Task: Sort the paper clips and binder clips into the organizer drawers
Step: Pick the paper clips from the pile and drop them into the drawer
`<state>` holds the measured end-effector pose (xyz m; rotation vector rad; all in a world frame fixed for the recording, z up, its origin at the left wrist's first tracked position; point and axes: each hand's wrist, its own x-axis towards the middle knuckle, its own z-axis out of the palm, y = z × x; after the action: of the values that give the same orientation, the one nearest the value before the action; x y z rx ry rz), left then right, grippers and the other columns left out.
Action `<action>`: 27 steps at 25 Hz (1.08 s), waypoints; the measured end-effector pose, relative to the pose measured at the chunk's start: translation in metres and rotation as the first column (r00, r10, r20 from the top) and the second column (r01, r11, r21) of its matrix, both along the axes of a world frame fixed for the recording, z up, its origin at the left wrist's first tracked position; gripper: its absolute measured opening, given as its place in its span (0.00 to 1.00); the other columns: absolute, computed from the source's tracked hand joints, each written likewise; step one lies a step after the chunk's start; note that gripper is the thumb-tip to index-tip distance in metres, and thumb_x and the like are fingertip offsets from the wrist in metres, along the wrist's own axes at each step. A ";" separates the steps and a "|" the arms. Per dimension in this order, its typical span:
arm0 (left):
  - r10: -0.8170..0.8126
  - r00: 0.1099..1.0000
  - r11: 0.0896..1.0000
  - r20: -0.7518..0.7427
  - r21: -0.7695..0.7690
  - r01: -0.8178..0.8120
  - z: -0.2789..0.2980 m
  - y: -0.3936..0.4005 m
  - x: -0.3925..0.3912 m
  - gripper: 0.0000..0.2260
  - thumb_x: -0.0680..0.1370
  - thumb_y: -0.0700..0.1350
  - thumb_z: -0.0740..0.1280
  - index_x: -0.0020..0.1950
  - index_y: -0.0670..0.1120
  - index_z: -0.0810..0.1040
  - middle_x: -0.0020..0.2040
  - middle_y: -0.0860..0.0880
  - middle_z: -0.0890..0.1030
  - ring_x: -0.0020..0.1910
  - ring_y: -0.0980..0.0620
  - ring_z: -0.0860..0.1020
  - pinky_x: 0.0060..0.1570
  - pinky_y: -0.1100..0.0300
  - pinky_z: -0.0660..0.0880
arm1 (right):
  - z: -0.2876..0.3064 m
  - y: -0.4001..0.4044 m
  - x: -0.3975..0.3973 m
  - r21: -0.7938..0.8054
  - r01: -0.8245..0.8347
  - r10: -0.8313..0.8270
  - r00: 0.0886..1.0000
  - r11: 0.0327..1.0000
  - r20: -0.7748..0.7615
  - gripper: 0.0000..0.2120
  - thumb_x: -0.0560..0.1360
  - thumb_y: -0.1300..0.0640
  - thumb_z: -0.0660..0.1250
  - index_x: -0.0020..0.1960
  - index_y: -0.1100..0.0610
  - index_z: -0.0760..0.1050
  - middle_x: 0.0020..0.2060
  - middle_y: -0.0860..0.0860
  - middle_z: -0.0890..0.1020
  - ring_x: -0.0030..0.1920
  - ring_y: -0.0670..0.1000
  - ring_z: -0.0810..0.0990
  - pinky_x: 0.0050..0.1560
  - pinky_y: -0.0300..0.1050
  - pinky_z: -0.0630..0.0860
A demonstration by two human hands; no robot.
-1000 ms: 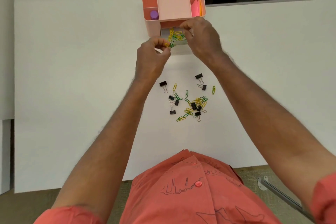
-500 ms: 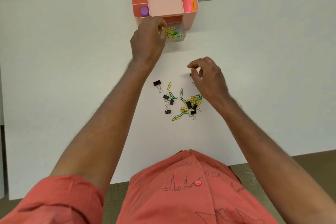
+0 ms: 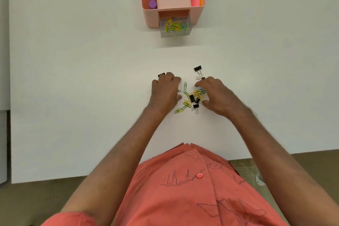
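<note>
Several paper clips (image 3: 173,26) already sit in the open drawer (image 3: 175,29); a mixed pile (image 3: 191,98) remains on the table (image 3: 73,79). Left hand (image 3: 166,91) and right hand (image 3: 216,95) curl loosely beside it; grasp unclear.

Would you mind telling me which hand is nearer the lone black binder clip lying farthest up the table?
Right. The right hand sits just below that binder clip, fingertips nearly reaching it; the left hand lies farther off, down to its left.
</note>
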<state>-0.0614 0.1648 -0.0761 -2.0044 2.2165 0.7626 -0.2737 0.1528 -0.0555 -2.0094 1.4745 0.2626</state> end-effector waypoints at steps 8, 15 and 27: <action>-0.068 0.997 0.993 -0.022 -0.101 0.065 -0.010 0.007 -0.013 0.10 0.78 0.40 0.67 0.59 0.48 0.77 0.55 0.48 0.79 0.55 0.44 0.77 0.54 0.52 0.68 | -0.019 0.012 0.005 -0.074 0.109 -0.101 0.988 0.991 0.115 0.13 0.77 0.61 0.71 0.60 0.53 0.76 0.56 0.51 0.76 0.59 0.53 0.75 0.53 0.51 0.76; -0.058 0.995 0.996 -0.084 -0.070 0.052 -0.010 0.002 -0.014 0.11 0.77 0.37 0.64 0.57 0.47 0.79 0.51 0.47 0.82 0.52 0.43 0.79 0.53 0.51 0.69 | -0.017 0.010 0.004 0.001 0.213 -0.211 0.968 0.977 0.133 0.11 0.77 0.62 0.67 0.57 0.51 0.79 0.49 0.49 0.77 0.50 0.51 0.78 0.49 0.49 0.76; 0.359 0.797 0.932 -0.485 0.152 -0.328 0.001 -0.009 0.008 0.10 0.80 0.37 0.65 0.56 0.47 0.84 0.46 0.52 0.80 0.38 0.60 0.77 0.43 0.62 0.77 | 0.018 -0.021 -0.004 0.174 0.305 -0.336 0.922 0.936 0.193 0.02 0.78 0.58 0.71 0.47 0.54 0.81 0.38 0.46 0.80 0.38 0.44 0.77 0.42 0.40 0.73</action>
<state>-0.0537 0.1559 -0.0747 -2.4343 2.0146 1.5414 -0.2774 0.1319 -0.0374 -1.5964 1.5659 0.0033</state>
